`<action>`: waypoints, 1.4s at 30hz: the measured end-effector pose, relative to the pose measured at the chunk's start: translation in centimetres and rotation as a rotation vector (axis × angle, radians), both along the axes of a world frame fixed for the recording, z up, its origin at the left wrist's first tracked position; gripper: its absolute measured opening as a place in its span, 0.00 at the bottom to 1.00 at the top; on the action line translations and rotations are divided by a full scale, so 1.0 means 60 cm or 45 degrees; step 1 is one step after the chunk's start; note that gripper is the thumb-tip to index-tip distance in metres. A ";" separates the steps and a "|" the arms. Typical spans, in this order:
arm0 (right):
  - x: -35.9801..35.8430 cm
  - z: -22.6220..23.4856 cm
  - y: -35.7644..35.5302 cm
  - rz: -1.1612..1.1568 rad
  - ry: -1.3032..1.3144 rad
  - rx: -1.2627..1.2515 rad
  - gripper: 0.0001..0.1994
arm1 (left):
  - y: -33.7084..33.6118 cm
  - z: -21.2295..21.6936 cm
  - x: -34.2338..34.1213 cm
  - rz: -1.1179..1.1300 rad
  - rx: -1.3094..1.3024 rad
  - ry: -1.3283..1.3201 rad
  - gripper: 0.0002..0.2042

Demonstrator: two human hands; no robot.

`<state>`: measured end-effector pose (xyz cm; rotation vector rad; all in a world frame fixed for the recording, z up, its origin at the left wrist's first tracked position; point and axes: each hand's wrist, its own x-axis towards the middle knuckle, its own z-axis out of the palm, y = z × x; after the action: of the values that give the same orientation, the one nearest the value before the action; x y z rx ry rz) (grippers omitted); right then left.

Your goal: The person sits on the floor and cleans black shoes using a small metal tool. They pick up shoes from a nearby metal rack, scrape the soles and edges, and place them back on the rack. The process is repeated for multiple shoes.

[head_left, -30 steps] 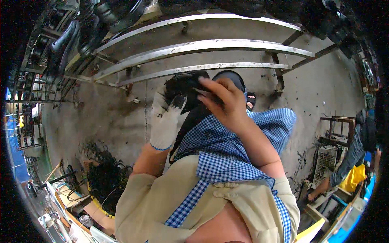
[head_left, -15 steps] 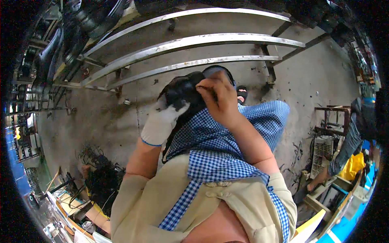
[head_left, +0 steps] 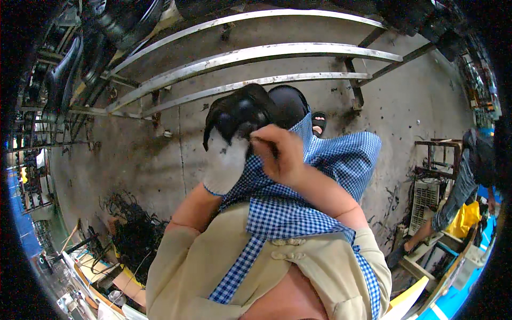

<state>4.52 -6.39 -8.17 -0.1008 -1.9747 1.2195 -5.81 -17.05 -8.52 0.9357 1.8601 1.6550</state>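
Note:
My left hand (head_left: 224, 162) wears a white knit glove smudged with black and grips a glossy black molded piece (head_left: 242, 109), rubber-like and bulging. The piece covers most of its fingers. My bare right hand (head_left: 282, 154) is curled, thumb and forefinger pinched together at the piece's near right edge. Motion blurs it slightly, and I cannot make out what the fingertips hold. Just beyond sits a rounded black shape (head_left: 290, 104), partly behind the piece. Both hands are above my lap, covered by a blue-and-white checked apron (head_left: 298, 218).
A metal rail rack (head_left: 256, 55) spans the floor ahead. Glossy black parts (head_left: 66, 69) hang at far left. Dark scraps (head_left: 133, 229) lie heaped at left. To the right are a small stool (head_left: 437, 154), a pale crate (head_left: 425, 200), a yellow bag (head_left: 463, 220) and another person's leg (head_left: 448, 208).
The black piece has turned, showing more of its glossy bulging side. My left hand has shifted slightly right and nearer; my right hand has come down and left, still pinched.

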 end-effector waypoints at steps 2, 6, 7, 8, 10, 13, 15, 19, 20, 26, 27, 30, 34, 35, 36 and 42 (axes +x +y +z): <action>0.000 -0.016 -0.020 -0.007 -0.128 -0.201 0.12 | -0.012 0.010 -0.024 -0.043 -0.238 0.394 0.27; 0.003 -0.037 -0.004 -0.059 -0.209 -0.412 0.06 | -0.012 0.047 -0.052 -0.011 -0.544 1.055 0.29; 0.005 -0.043 0.001 -0.074 -0.174 -0.493 0.06 | -0.011 0.047 -0.055 0.038 -0.525 1.099 0.29; 0.007 -0.048 0.005 -0.089 -0.139 -0.573 0.06 | -0.012 0.034 -0.059 0.096 -0.375 0.831 0.29; 0.019 -0.056 0.015 -0.066 -0.263 -0.608 0.06 | -0.010 0.024 -0.066 0.153 -0.123 0.385 0.26; 0.034 -0.057 0.024 -0.165 -0.318 -0.698 0.06 | -0.016 0.047 -0.075 0.076 -0.081 0.349 0.21; 0.043 -0.059 0.039 -0.281 -0.340 -0.701 0.04 | -0.028 0.040 -0.087 0.074 -0.345 1.111 0.19; 0.041 -0.075 0.052 -0.221 -0.252 -0.639 0.09 | -0.022 0.049 -0.077 0.131 -0.256 0.878 0.17; 0.042 -0.080 0.049 -0.104 -0.343 -0.486 0.11 | -0.018 0.057 -0.071 0.156 -0.136 0.623 0.17; 0.031 -0.047 0.051 0.316 -0.498 -1.245 0.25 | -0.016 0.062 -0.056 -0.185 -0.057 0.693 0.15; 0.025 -0.054 0.050 0.449 -0.339 -1.341 0.29 | -0.017 0.055 -0.047 -0.283 -0.112 0.934 0.15; 0.031 -0.119 0.054 0.276 -0.678 -1.423 0.30 | -0.030 0.027 -0.013 -0.565 -0.407 1.399 0.16; 0.046 -0.148 0.044 0.528 -0.438 -1.723 0.31 | -0.026 0.054 -0.007 -0.862 -0.664 1.277 0.15; 0.047 -0.163 0.043 0.461 -0.451 -1.814 0.32 | -0.025 0.084 -0.007 -0.893 -0.685 1.047 0.15; 0.046 -0.174 0.041 0.460 -0.389 -1.881 0.33 | -0.029 0.098 -0.017 -0.895 -0.475 0.963 0.16; 0.052 -0.147 0.039 0.593 -0.158 -2.188 0.32 | -0.059 0.123 -0.083 0.128 0.192 0.803 0.24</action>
<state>7.65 -4.02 -16.99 -0.5715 -0.4725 2.8881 -10.79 -20.57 -1.13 1.5949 2.2210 1.7031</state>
